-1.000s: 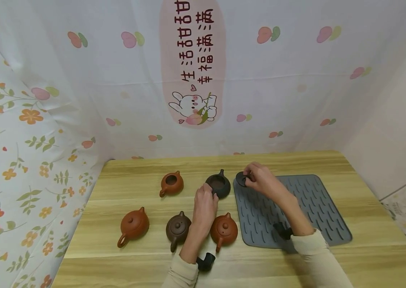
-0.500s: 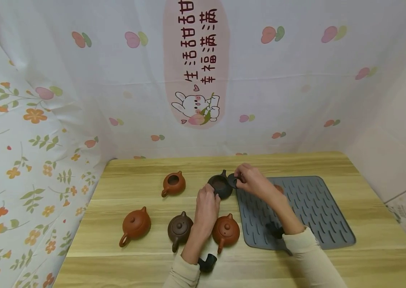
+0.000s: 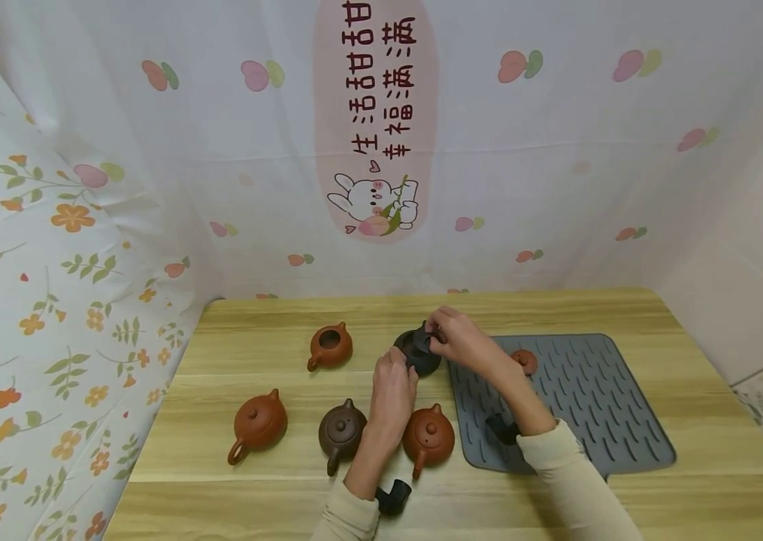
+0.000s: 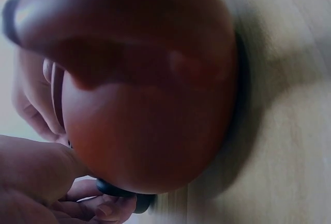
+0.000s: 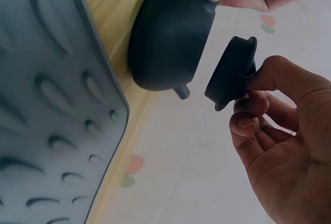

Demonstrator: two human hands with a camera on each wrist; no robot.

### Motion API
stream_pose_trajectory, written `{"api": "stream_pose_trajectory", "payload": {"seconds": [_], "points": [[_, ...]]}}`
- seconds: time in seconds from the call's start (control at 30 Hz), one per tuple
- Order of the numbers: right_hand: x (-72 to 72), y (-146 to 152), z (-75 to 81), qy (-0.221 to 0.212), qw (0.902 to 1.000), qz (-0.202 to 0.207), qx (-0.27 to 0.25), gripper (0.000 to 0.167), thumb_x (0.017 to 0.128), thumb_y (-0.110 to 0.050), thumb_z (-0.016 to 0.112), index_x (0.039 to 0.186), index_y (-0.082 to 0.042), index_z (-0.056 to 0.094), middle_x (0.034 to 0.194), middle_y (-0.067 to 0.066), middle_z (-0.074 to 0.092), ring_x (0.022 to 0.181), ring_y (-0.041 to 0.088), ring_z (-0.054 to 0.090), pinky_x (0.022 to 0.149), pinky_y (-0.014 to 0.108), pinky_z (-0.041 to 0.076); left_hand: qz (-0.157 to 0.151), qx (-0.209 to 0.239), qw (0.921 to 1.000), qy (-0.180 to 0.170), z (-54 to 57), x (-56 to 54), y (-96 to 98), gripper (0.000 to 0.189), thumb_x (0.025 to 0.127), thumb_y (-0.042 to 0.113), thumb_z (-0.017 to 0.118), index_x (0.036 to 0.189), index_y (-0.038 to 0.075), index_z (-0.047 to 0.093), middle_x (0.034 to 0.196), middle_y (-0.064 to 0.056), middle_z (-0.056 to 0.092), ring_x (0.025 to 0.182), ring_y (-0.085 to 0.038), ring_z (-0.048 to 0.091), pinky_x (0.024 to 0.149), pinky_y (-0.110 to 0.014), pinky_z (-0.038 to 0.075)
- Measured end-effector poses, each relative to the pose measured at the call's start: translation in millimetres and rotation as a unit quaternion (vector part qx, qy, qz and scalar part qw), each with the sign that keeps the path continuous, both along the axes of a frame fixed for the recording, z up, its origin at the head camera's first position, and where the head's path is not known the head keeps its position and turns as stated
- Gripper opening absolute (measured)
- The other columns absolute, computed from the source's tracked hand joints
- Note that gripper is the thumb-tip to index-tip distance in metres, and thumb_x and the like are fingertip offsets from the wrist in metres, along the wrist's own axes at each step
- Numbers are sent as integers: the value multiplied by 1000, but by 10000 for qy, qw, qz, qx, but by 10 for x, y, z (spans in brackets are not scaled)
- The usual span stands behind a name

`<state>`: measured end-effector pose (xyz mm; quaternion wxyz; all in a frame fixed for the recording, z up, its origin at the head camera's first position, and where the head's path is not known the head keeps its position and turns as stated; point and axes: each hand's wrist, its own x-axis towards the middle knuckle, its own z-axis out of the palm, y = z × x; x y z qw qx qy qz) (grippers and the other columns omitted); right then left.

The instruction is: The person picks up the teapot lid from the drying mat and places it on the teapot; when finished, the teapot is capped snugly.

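Note:
My left hand (image 3: pixel 391 394) grips the handle side of a black teapot (image 5: pixel 170 38), which stands uncovered on the table beside the mat. Pinched by its knob in my right hand (image 3: pixel 462 342) is the matching black lid (image 5: pixel 232 74). In the right wrist view the lid is tilted and apart from the teapot's opening; in the head view it overlaps the opening. A reddish-brown teapot (image 4: pixel 145 136) fills much of the left wrist view, partly hiding both hands behind it.
A grey ridged mat (image 3: pixel 577 398) lies at right, bearing a small reddish lid (image 3: pixel 525 361). A lidless reddish teapot (image 3: pixel 331 347) stands at back left. Nearer are lidded teapots: reddish (image 3: pixel 261 424), dark brown (image 3: pixel 342 432) and another reddish teapot (image 3: pixel 430 442) close to my left forearm.
My right hand has carried the black lid leftward from the mat's far corner to over the black teapot. The small reddish lid has come into view. My left hand keeps its grip.

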<state>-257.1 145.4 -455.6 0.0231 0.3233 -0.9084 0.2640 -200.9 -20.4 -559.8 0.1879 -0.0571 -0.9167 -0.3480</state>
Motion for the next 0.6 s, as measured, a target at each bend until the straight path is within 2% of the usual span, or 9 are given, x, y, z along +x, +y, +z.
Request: {"api": "stream_pose_trajectory", "payload": {"seconds": [0.07, 0.17, 0.27, 0.4, 0.53, 0.6], "points": [[-9, -24, 1, -33, 10000, 35, 10, 9, 98, 6, 69, 107, 6, 69, 100, 15, 64, 74, 12, 50, 68, 30, 47, -18, -99, 9999, 110, 30, 12, -2, 25, 95, 2, 83, 103, -2, 60, 92, -18, 67, 86, -34, 71, 72, -42, 62], [-30, -57, -11, -88, 9999, 91, 62, 8, 99, 5, 69, 107, 5, 69, 99, 13, 63, 72, 11, 49, 68, 30, 47, -16, -215, 9998, -4, 10, -9, 3, 26, 95, 4, 84, 104, -2, 60, 94, -18, 68, 87, -34, 71, 73, -42, 62], [-49, -89, -31, -98, 9998, 139, 107, 8, 99, 5, 70, 107, 5, 69, 98, 13, 62, 72, 10, 48, 68, 29, 47, 64, -329, 9994, -89, -158, -78, 8, 26, 97, 9, 84, 107, 1, 61, 97, -16, 69, 90, -32, 71, 76, -41, 63], [-68, -129, -63, -44, 9997, 198, 155, 7, 99, 5, 69, 105, 4, 69, 98, 13, 63, 73, 11, 50, 68, 30, 48, 112, -509, 9985, -172, -230, -96, 14, 25, 99, 10, 82, 109, 0, 61, 100, -15, 70, 94, -31, 72, 81, -41, 63], [-85, -160, -88, -60, 9995, 193, 242, 6, 99, 5, 68, 105, 3, 69, 99, 13, 64, 75, 13, 52, 68, 31, 49, 90, -469, 9988, -109, -202, -78, 17, 25, 98, 7, 81, 109, -1, 61, 100, -16, 69, 94, -31, 72, 81, -40, 64], [-95, -175, -100, -66, 9994, 197, 294, 6, 100, 4, 68, 106, 3, 68, 100, 13, 64, 77, 14, 54, 68, 31, 50, 79, -520, 9986, 35, -111, -42, 2, 24, 99, 7, 80, 109, -1, 60, 100, -16, 69, 95, -30, 72, 81, -39, 63]]}}
